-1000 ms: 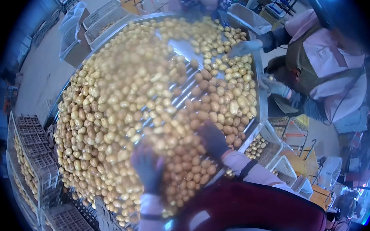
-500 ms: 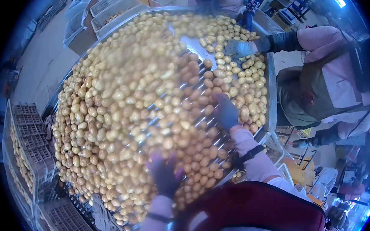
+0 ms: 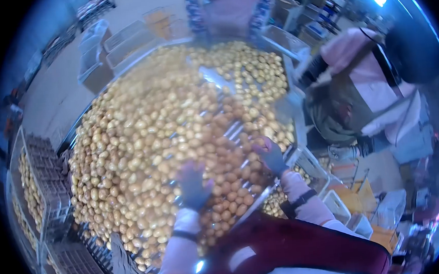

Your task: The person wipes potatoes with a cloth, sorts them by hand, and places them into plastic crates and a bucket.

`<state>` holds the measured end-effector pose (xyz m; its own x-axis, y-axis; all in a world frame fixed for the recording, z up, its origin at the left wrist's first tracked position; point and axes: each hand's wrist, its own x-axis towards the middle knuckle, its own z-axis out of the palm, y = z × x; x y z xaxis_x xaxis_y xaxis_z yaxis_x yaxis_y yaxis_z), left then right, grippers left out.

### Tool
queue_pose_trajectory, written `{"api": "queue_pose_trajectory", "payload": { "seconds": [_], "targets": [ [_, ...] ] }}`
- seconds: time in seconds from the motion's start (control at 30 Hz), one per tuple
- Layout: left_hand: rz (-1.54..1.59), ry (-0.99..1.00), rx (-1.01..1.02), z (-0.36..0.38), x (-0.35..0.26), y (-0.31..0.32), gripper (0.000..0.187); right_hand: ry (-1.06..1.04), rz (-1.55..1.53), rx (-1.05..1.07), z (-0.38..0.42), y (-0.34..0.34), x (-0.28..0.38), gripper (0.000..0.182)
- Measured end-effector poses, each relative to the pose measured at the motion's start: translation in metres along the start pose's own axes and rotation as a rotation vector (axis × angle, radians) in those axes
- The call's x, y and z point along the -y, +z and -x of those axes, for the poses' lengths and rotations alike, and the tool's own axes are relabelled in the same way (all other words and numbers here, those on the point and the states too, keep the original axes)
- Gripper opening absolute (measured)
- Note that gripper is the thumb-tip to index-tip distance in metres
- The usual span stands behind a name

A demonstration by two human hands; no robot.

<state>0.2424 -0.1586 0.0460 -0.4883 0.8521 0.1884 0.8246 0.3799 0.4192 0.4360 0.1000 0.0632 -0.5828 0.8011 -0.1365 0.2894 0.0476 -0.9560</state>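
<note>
A great heap of small, oval, yellow-brown pieces, potato-like in shape, covers a wide metal-edged table. My left hand, in a dark glove with bare fingertips, lies over the near middle of the heap, its fingers spread. To the right, my right hand, gloved the same way, is at the heap's near right edge with fingers loosely bent and apart; motion blurs it. Browner pieces lie between both hands, with shiny metal bars showing through gaps among them.
Plastic crates stand at the left, some with similar pieces. A grey cloth hangs at the near left. One co-worker is at the right edge, another across the table. White bins are at the back left.
My right hand has drawn back toward me; my left hand stays low over the heap. The right-hand co-worker's outstretched arm has pulled away from the pieces. The view has shifted.
</note>
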Motion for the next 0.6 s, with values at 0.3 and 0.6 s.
{"api": "queue_pose_trajectory", "payload": {
  "seconds": [0.3,0.6],
  "targets": [
    [0.070,0.094,-0.093,0.117,0.014,-0.034,0.054,0.300,-0.186,-0.337,0.184,-0.134,-0.078,0.026],
    [-0.128,0.134,0.022,0.126,0.023,-0.038,0.048,0.225,-0.014,-0.602,0.288,-0.158,-0.137,0.030]
  ]
}}
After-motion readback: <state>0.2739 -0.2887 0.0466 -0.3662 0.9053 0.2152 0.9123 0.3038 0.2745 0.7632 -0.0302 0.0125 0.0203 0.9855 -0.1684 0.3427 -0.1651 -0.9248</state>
